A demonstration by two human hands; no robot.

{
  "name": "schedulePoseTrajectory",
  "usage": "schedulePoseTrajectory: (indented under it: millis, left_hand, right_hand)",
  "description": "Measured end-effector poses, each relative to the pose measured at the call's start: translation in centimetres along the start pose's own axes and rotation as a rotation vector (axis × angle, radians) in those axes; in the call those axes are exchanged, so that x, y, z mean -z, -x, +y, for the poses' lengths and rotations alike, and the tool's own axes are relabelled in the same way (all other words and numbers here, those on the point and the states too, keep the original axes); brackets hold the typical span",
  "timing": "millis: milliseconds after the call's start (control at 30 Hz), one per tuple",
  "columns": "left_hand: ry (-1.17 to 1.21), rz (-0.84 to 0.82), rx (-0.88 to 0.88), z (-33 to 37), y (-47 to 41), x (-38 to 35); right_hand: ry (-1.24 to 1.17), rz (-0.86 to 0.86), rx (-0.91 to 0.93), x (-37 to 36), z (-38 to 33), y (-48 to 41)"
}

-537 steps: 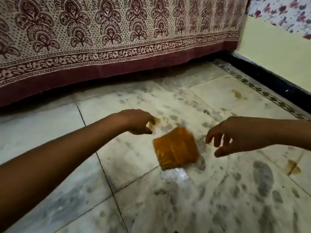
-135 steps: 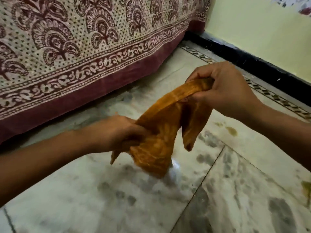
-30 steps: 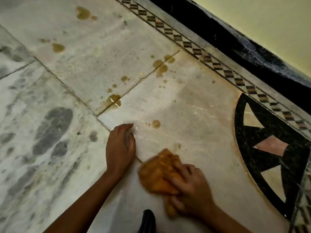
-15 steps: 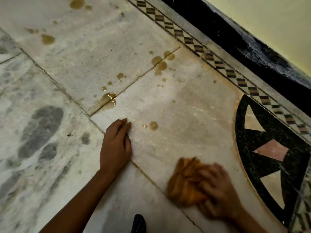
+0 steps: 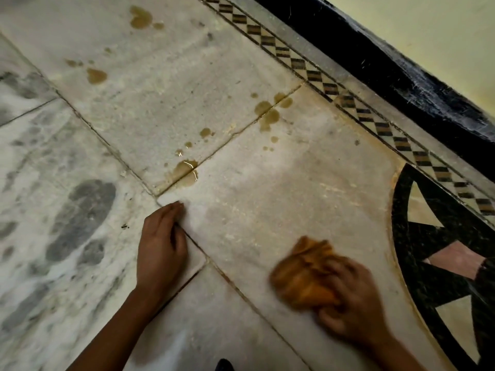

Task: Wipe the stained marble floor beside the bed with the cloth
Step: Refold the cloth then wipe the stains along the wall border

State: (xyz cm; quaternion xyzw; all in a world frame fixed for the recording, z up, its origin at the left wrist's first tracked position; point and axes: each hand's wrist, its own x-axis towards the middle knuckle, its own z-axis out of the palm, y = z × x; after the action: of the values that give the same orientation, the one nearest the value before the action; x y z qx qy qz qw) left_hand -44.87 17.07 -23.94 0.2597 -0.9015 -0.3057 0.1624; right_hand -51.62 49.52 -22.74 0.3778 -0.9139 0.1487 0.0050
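A bunched orange cloth (image 5: 301, 274) lies on the pale marble floor (image 5: 267, 199) at the lower right. My right hand (image 5: 351, 303) grips it from behind and presses it down; both are motion-blurred. My left hand (image 5: 160, 250) rests on the floor to the left, fingers straight and together, pointing up along a tile joint. Brown stains remain further away: a wet puddle (image 5: 186, 171) on the joint above my left hand, a cluster of spots (image 5: 269, 113) nearer the wall, and more spots (image 5: 96, 75) at the upper left. The bed is out of view.
A checkered inlay border (image 5: 334, 88) and a black skirting (image 5: 401, 73) run diagonally under the yellow wall at the upper right. A black circular inlay (image 5: 434, 263) fills the right edge. Grey-veined marble (image 5: 80, 218) lies at the left. A dark object (image 5: 223, 365) peeks in at the bottom.
My right hand has slid the cloth to the right across the tile over the last second. The small spot that lay above my left hand's fingertips is gone. The left hand stays planted.
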Motion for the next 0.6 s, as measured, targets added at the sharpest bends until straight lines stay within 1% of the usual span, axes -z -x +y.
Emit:
schedulePoseTrajectory:
  millis: [33,100,167,200,233,267,333,400,467,500,533,567,600]
  left_hand:
    - [0.001,0.008,0.002,-0.2,0.1,0.0]
    - [0.017,0.032,0.014,-0.2,0.1,-0.2]
    - [0.04,0.068,0.045,-0.1,-0.2,-0.3]
    - [0.045,0.075,0.047,-0.1,-0.3,-0.3]
    - [0.039,0.083,0.035,-0.4,-0.5,-0.2]
    - [0.027,0.09,0.024,-0.7,-0.7,0.0]
    - [-0.021,0.115,0.029,-2.1,-1.4,1.0]
    - [-0.083,0.148,0.063,-3.7,-2.0,2.0]
    - [-0.122,0.165,0.102,-4.7,-2.3,2.5]
    - [-0.137,0.164,0.111,-4.8,-2.3,2.4]
    - [-0.151,0.156,0.11,-4.7,-2.3,2.1]
    - [-0.159,0.149,0.107,-4.5,-2.2,2.0]
    - [-0.16,0.145,0.107,-4.3,-2.3,1.8]
  right_hand:
    - [0.024,0.039,-0.103,1.0,2.3,-0.7]
    - [0.112,0.112,-0.384,1.5,4.3,-5.0]
    - [0.168,0.146,-0.598,0.3,2.8,-11.7]
    - [0.145,0.109,-0.66,-0.8,0.9,-14.7]
    - [0.118,0.076,-0.654,-1.9,-1.7,-17.0]
    - [0.09,0.055,-0.605,-3.0,-4.8,-18.4]
    - [0.022,0.09,-0.4,-4.7,-10.8,-17.4]
    - [-0.092,0.012,-0.16,-4.5,-13.5,-12.8]
    - [-0.128,-0.039,0.073,-3.3,-11.4,-7.7]
    - [-0.117,-0.014,0.129,-2.5,-9.3,-5.8]
    - [-0.076,0.026,0.122,-1.6,-7.0,-4.8]
    - [-0.041,0.053,0.069,-0.8,-4.9,-4.9]
    - [-0.014,0.063,-0.029,-0.4,-3.3,-6.0]
